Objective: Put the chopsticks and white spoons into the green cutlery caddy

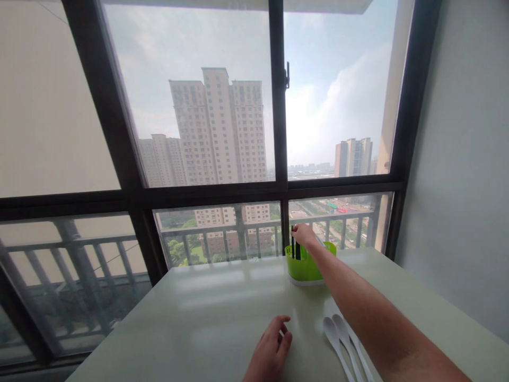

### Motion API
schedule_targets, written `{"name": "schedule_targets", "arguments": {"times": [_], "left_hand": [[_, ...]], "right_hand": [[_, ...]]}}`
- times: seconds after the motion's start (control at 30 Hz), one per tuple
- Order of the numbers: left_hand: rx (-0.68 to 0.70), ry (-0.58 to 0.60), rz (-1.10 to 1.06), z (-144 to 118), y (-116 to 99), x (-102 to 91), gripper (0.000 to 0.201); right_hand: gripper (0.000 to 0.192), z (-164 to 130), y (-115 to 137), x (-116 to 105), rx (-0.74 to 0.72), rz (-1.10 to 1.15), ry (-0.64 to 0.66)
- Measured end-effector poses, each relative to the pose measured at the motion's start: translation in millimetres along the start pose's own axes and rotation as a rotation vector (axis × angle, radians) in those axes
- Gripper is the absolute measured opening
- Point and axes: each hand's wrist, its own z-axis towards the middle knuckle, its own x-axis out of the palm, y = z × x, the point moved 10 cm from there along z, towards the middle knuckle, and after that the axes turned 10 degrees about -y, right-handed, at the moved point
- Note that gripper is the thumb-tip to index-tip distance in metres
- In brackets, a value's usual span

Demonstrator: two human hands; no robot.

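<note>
Right hand [304, 235] is pinching dark chopsticks [295, 249] upright in the green holder [304, 268] at the counter's [222, 313] far edge; left hand [270, 353] is resting loosely curled, empty (white spoons [342, 339] lying nearby). Releasing cleanly appears due.

Single head-worn view, looking forward and slightly down across the table [207, 302] toward a large window [199, 122], arms reaching in from the near edge.

No readable text, label, brand, number or sign anywhere: none near either hand, none on the distant buildings beyond the window.
</note>
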Motion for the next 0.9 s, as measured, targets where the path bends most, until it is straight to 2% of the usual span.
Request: {"name": "schedule_targets", "arguments": {"times": [0.17,0.27,0.43,0.53,0.6,0.7,0.8,0.9], "left_hand": [[0.009,0.0,0.01,1,1,0.4,0.038],[0.016,0.003,0.008,1,0,-0.3,0.038],[0.04,0.002,-0.004,1,-3,-1.3,0.037],[0.029,0.004,-0.002,2,-3,-0.1,0.038],[0.021,-0.005,-0.004,3,-3,-0.3,0.038],[0.027,-0.012,-0.009,4,-4,-1.6,0.037],[0.031,-0.007,-0.008,4,-6,-3.3,0.032],[0.024,-0.021,0.014,5,-8,-7.3,0.02]], "right_hand": [[0.031,5,-2,-2,-0.002,-0.042,-0.02],[0.031,2,0,-12,-0.008,-0.047,-0.05],[0.04,-16,11,-52,-0.065,-0.004,-0.182],[0.048,-42,4,-84,-0.076,0.019,-0.254],[0.052,-67,-14,-108,-0.059,0.028,-0.319],[0.055,-114,-60,-133,0.011,0.034,-0.374],[0.054,-159,-111,-135,0.077,-0.023,-0.316],[0.049,-191,-149,-131,0.15,-0.027,-0.295]]}}
